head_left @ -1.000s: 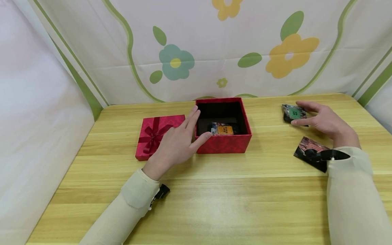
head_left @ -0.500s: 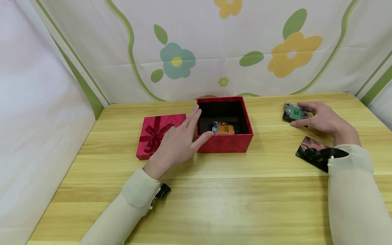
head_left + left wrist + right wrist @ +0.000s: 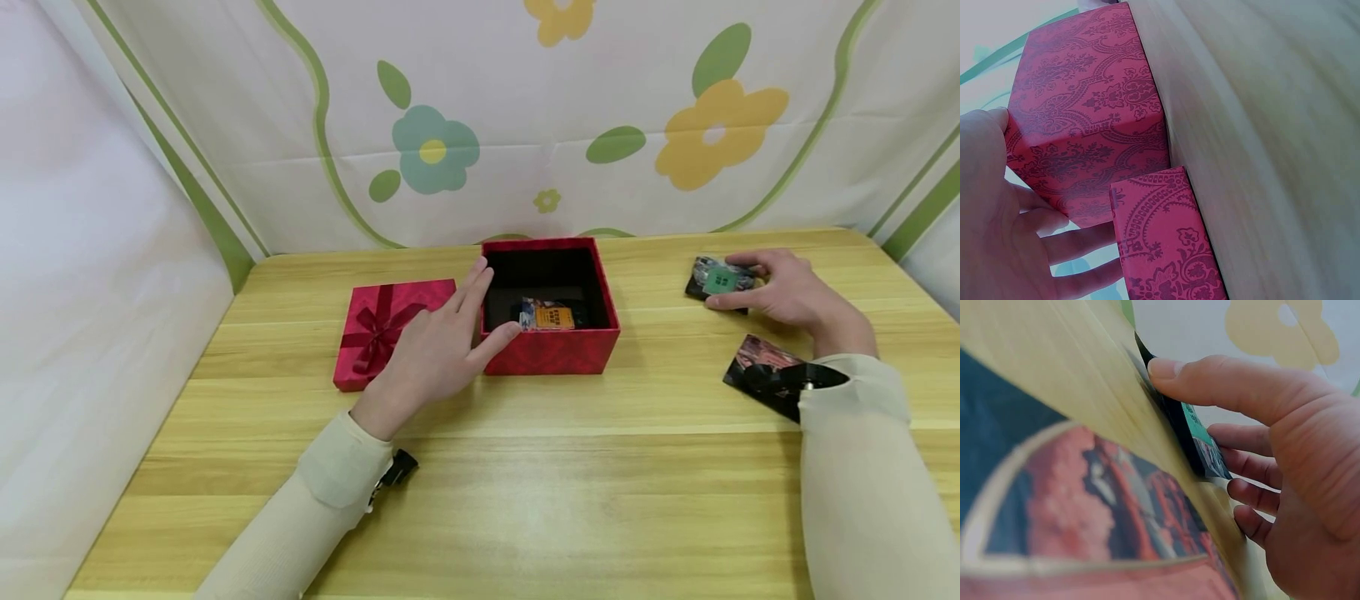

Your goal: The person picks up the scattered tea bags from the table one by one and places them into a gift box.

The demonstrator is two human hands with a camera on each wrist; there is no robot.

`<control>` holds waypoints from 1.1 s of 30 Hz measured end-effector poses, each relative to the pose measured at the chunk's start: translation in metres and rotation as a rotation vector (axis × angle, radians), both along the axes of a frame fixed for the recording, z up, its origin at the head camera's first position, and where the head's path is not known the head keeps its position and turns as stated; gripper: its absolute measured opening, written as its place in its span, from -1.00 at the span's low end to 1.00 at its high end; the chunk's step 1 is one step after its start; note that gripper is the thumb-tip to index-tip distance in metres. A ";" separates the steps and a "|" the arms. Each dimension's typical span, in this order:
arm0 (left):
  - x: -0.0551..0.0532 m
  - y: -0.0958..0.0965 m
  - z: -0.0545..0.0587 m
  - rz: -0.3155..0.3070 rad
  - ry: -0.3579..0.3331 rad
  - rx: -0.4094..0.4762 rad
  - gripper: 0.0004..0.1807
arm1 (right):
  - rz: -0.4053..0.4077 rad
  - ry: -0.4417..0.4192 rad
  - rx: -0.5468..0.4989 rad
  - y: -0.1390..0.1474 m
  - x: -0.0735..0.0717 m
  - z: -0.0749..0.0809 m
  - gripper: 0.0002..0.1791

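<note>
My left hand (image 3: 431,354) rests its straight fingers on the left rim of the open red gift box (image 3: 551,354), thumb at the front corner. The left wrist view shows the box's patterned outer walls (image 3: 1085,112) beside that hand. Inside the box lies a dark packet with an orange label (image 3: 553,317). On the right, my right hand (image 3: 798,292) pinches a small black packet with a green label (image 3: 722,281). Its thumb is on the packet's near edge and the fingers are at the other side, as the right wrist view shows. The packet is close over the table.
The red box lid (image 3: 363,321) with a ribbon bow lies left of the box, partly behind my left hand. Another black packet with a reddish picture (image 3: 761,354) lies near my right wrist, partly covered by the wrist camera. A flowered white curtain (image 3: 525,100) hangs behind the table.
My right hand has closed in on the green-labelled packet, which has shifted slightly left and turned a little with it. My left hand has stayed at the box.
</note>
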State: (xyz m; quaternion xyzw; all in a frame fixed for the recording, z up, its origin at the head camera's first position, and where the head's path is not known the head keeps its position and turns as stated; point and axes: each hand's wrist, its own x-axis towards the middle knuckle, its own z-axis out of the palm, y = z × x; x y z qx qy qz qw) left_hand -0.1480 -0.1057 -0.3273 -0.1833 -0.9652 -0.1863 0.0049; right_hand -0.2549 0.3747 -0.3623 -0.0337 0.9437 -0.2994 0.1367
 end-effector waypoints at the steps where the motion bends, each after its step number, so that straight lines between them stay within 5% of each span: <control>1: 0.000 0.000 0.000 0.000 0.001 -0.001 -0.03 | -0.001 0.005 0.005 0.000 0.000 0.000 0.17; 16: 0.001 0.000 0.000 -0.001 0.008 0.003 -0.03 | 0.014 0.070 0.008 -0.009 0.000 0.006 0.12; 33: 0.001 0.000 0.001 0.000 0.007 -0.006 -0.03 | 0.118 0.218 0.011 -0.035 -0.002 0.030 -0.05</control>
